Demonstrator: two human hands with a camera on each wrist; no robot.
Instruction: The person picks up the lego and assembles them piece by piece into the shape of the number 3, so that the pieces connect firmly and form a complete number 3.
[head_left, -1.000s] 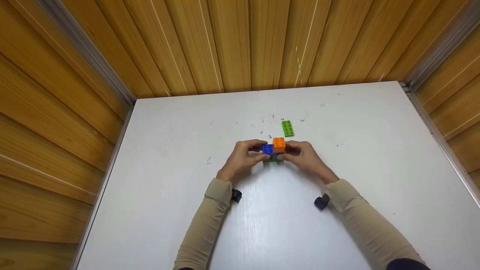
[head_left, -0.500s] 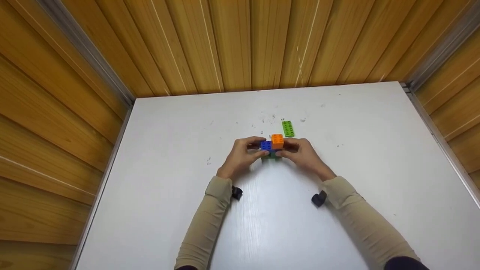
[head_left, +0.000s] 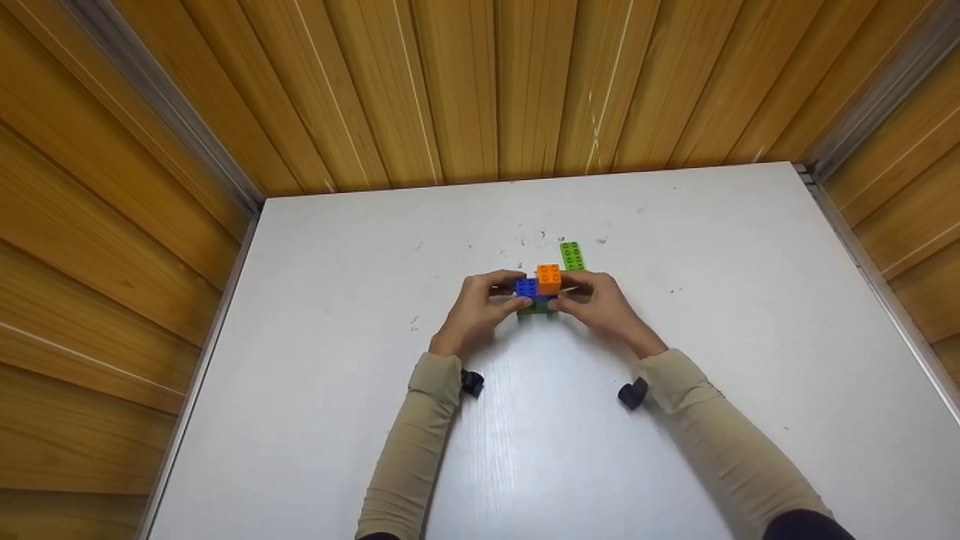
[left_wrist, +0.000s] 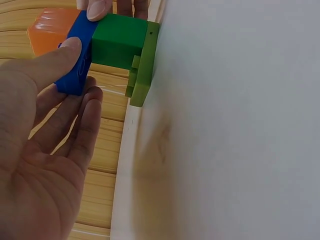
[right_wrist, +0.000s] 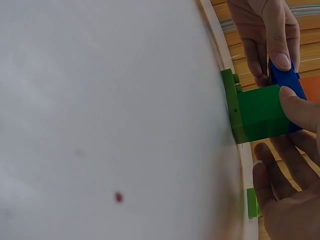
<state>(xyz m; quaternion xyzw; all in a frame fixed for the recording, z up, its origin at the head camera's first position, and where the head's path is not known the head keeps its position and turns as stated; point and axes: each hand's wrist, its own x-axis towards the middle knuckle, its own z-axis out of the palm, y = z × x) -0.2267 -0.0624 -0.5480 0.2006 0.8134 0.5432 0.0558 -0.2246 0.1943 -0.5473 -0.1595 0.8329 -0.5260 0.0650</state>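
Observation:
A stack of toy building bricks stands between both hands. From the bottom it runs light green plate (left_wrist: 145,70), green brick (left_wrist: 118,41), flat blue brick (head_left: 526,286) and orange brick (head_left: 549,278). The orange one sits on the right half of the blue one. My left hand (head_left: 478,311) pinches the blue brick's left end, thumb on the near side. On the right, my right hand (head_left: 604,304) grips the stack, its thumb across the blue and green bricks in the right wrist view. Whether the bottom plate touches the table is hard to tell.
Just behind the right hand, a loose light green plate (head_left: 571,255) lies on the white table (head_left: 337,300), its near end partly covered. Small dark marks dot the tabletop. Wood-patterned panels (head_left: 465,90) rise behind the table and at both sides.
Both hands and the brick stack have shifted slightly away from the person and a little left. The right fingers now cover the near end of the loose green plate. Both grips stay the same.

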